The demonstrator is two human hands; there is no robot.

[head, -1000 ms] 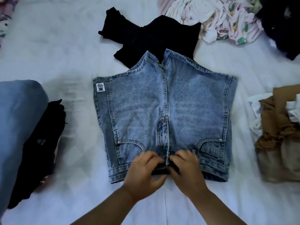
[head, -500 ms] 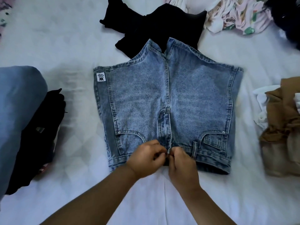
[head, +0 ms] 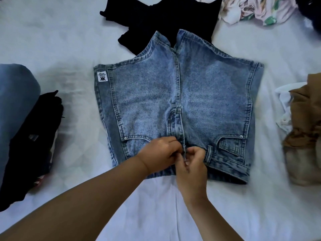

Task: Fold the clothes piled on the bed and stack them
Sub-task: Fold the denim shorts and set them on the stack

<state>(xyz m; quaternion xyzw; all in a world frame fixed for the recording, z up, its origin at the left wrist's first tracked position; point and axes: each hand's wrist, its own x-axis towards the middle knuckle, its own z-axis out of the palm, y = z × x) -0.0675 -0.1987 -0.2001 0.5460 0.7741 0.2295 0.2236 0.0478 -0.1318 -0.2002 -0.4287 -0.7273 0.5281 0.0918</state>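
Denim shorts are laid flat on the bed, front up, waistband at the near edge, leg openings at the far edge. Both hands are held at the middle of the waistband. The left hand is curled, fingertips pinched on the fly edge; the right hand is likewise pinched on the opposite edge. The closure appears to be in the course of being fastened; the button itself is hidden by the fingers.

A black garment is overlapped by the far edge of the shorts. Floral clothes are seen far right, a brown and white pile at right, dark folded items at left.

Risks, as judged:
- Waistband may be pulled askew by uneven pinch force, so the fold is started crooked.
- Black garment may be dragged along if the shorts are slid.
- If the fly is left unfastened, the front may gape when folded.
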